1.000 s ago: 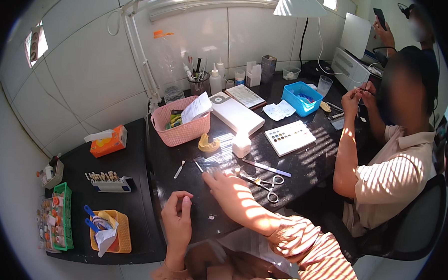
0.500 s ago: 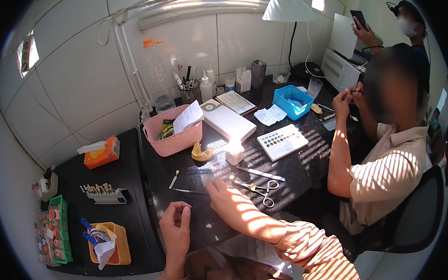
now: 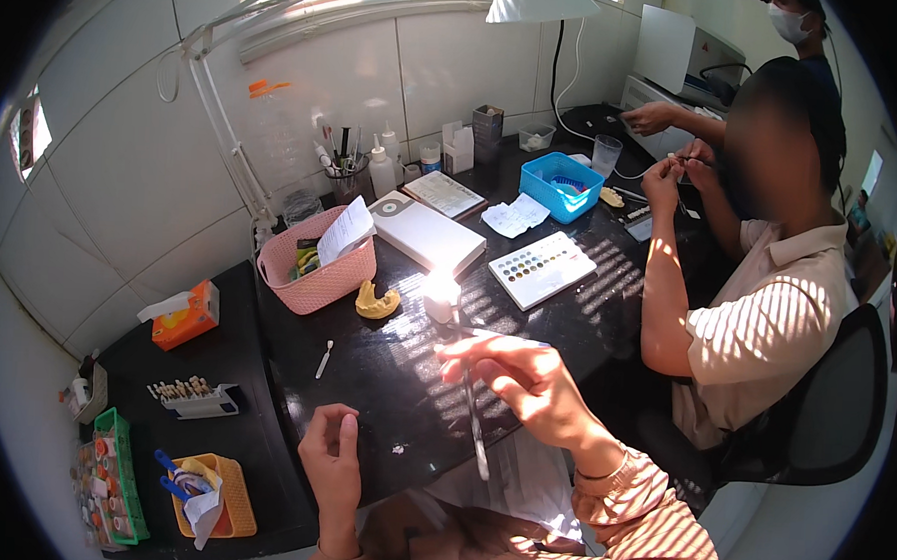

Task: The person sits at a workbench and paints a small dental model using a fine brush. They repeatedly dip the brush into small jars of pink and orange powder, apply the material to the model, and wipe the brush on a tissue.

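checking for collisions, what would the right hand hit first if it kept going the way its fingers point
The right hand points left and slightly up the table. The first thing in that line looks like the yellow dental cast, then the pink basket, though the hand's height above the table is unclear.

Orange-and-white striped sleeve (cuffed at the wrist) on the right arm; left forearm bare.

Right hand lifts thin tool (left hand empty).

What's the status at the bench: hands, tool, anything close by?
Right hand raised, gripping a thin metal instrument. Left hand empty, resting on black table. Small white tool and yellow dental cast lie beyond.
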`<action>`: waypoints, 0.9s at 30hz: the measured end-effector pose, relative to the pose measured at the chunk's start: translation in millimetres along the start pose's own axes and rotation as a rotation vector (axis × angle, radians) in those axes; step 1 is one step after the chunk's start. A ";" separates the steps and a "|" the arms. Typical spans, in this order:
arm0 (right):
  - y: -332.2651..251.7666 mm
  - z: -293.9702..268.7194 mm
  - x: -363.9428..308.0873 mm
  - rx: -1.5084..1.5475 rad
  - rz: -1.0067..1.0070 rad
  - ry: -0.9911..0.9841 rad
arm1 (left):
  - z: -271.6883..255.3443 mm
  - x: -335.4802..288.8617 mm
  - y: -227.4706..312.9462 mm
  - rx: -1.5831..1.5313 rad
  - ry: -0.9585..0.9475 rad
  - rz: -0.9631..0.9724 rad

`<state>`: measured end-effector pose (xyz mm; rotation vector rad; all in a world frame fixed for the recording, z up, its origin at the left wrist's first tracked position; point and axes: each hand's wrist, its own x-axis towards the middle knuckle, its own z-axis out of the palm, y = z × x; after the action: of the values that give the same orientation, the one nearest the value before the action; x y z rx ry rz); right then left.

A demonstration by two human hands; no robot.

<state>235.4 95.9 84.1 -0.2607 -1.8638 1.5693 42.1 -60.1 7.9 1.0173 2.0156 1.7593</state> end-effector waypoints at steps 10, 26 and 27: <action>51.6 -56.7 -10.5 -0.026 -0.517 0.748 | 1.9 1.5 -5.0 -0.034 0.003 0.045; 90.8 -82.6 -4.5 -0.394 -0.113 0.818 | -1.4 -0.1 0.6 -0.052 -0.009 -0.025; 90.6 -84.2 -5.2 -0.371 -0.121 0.809 | -2.0 -0.1 -0.1 -0.058 -0.014 -0.023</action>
<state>266.2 182.9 1.7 -0.7979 -1.4497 0.8235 40.9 -61.7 8.2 0.9821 1.9484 1.7837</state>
